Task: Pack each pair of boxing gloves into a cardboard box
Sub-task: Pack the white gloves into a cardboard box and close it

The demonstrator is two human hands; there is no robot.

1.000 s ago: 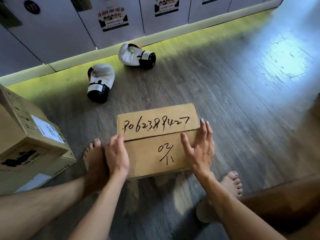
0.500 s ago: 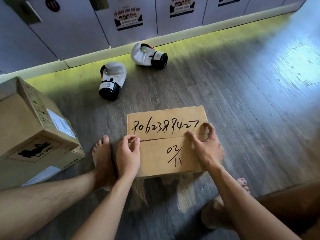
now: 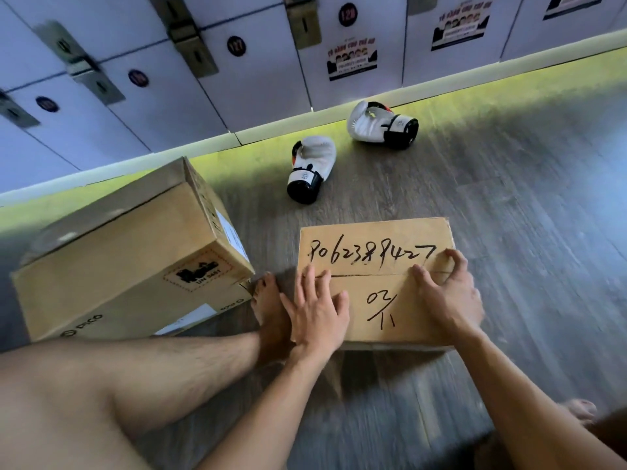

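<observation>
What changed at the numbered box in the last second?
Right hand went from flat at the right edge of the box to fingers curled at the flap seam. Left hand slid from the left edge onto the top, flat. Flaps stay closed; gloves stay on the floor.

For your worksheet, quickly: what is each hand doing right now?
Left hand: open, flat on the cardboard box.
Right hand: curled, pinching its far flap at the seam.

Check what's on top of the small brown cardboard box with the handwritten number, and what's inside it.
On the small brown cardboard box, flaps closed: left hand lying flat, right hand with fingers curled at the centre seam. The flaps hide the inside.
</observation>
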